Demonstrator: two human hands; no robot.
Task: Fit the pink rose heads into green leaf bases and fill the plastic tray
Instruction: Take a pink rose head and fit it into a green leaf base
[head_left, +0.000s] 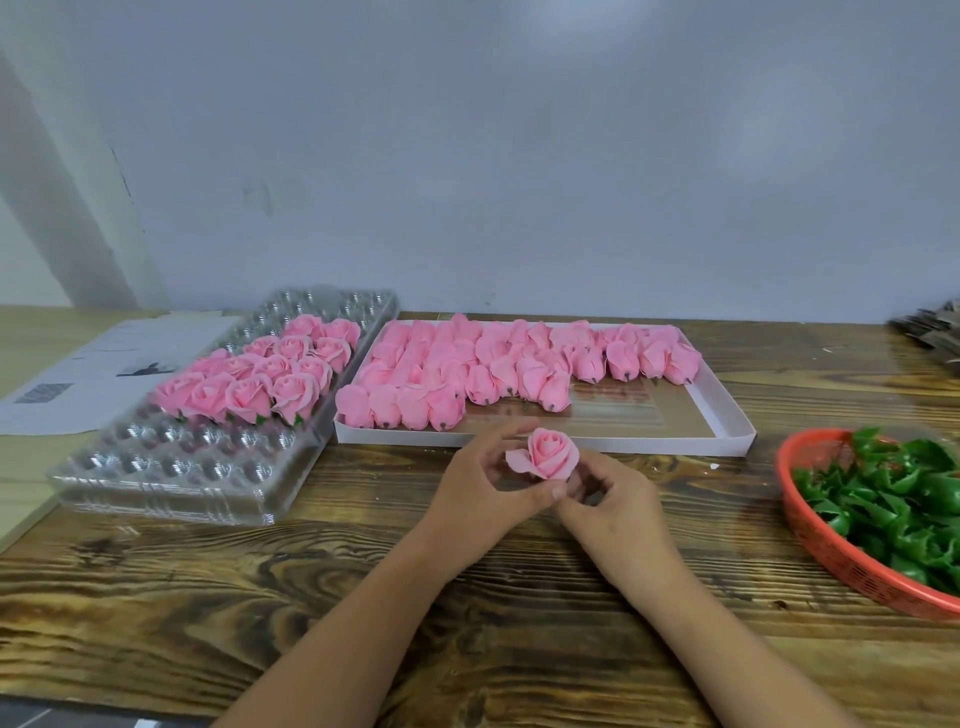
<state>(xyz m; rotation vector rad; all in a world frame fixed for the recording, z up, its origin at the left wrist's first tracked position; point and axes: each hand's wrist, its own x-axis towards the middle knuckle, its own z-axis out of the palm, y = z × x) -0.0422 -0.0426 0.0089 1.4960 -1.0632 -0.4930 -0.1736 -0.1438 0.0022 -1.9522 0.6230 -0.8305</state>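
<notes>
A single pink fabric rose head (546, 453) is held above the dark-grained wooden table (218, 582) by both hands, the left hand (480, 496) and right hand (610, 512) gripping it from beneath. A clear plastic dimpled tray (171, 467), partly filled with roses, is seen at left, a white shallow cardboard box (727, 415) of rose heads behind, and a red plastic basket (821, 525) of green leaf bases (893, 499) at right.
</notes>
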